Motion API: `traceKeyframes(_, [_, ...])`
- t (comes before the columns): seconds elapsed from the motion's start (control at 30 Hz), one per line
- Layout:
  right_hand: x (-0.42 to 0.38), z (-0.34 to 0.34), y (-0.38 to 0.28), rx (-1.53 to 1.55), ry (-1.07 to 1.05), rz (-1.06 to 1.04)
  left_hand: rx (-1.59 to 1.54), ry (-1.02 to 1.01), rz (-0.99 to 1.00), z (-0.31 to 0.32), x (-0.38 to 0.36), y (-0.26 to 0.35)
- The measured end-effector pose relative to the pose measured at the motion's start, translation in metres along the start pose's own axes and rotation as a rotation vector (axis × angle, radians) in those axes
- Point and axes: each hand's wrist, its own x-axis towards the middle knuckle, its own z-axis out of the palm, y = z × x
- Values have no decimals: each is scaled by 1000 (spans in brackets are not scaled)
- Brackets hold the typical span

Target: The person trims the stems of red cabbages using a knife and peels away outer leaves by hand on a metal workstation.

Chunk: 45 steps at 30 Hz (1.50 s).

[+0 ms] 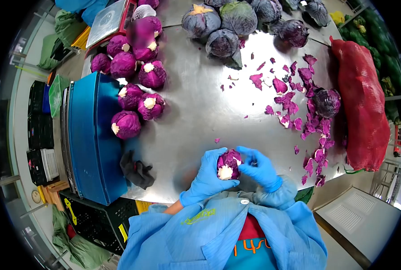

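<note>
A small purple cabbage [229,163] with a pale cut stem is held above the metal table's near edge. My left hand [208,174], in a blue glove, wraps round its left side and underside. At the cabbage's right side is my right hand [260,167], also gloved, with thumb and fingers curved towards the leaves. The right fingertips are slightly blurred, and whether they pinch a leaf is unclear. Torn purple leaves [286,102] lie scattered to the right, around a dark cabbage [326,102].
Peeled cabbages [152,74] stand at the left beside a blue box [92,135] and a scale [108,22]. A dark cloth [136,171] lies near the box. Unpeeled cabbages [238,19] line the far side. A red mesh sack [360,105] lies along the right edge.
</note>
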Motion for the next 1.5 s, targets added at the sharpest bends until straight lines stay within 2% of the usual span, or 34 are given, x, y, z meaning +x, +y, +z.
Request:
traceKeyframes(0.13, [6,22,12,238,79,-25,176,82,35,0,-2,11])
traceKeyframes(0.23, [2,15,7,-463,169,-208,162,126,12,9,-4,10])
traceKeyframes(0.33, [5,15,20,-519,333,-396,68,100,-23,9,-5,9])
traceKeyframes(0.43, [13,-21,55,-665,465,-266,-105,26,80,-7,-3,13])
traceKeyframes(0.5, [28,-64,82,-944,615,-81,-240,-71,184,-20,0,19])
traceKeyframes(0.53, [31,-71,77,-779,661,-146,-343,-102,111,-22,-1,22])
traceKeyframes(0.6, [28,-81,62,-440,739,-268,-257,-38,112,-18,1,17])
traceKeyframes(0.67, [11,-58,4,-120,396,-95,-141,3,104,-15,3,20])
traceKeyframes(0.73, [-4,-24,-41,-189,226,-117,-41,21,135,-10,6,18])
traceKeyframes(0.83, [3,12,-9,-77,221,-261,16,18,160,-9,5,16])
traceKeyframes(0.87, [5,11,-5,-33,225,-205,23,14,164,-11,4,16])
traceKeyframes(0.93, [6,3,0,55,232,-94,-179,-34,114,-13,1,10])
traceKeyframes(1.07, [9,-4,-7,70,221,-197,-429,-65,42,-10,4,3])
traceKeyframes(1.17, [12,-9,-8,105,273,-208,-425,-42,103,-11,10,9])
traceKeyframes(1.23, [25,-39,1,177,522,-75,-493,-74,163,-19,4,13])
traceKeyframes(1.3, [41,-95,40,203,658,-23,-471,-73,206,-28,2,17])
traceKeyframes(1.4, [37,-96,26,-670,981,-269,-291,6,240,-31,2,16])
traceKeyframes(1.5, [25,-61,3,-423,615,-220,-135,21,282,-23,10,13])
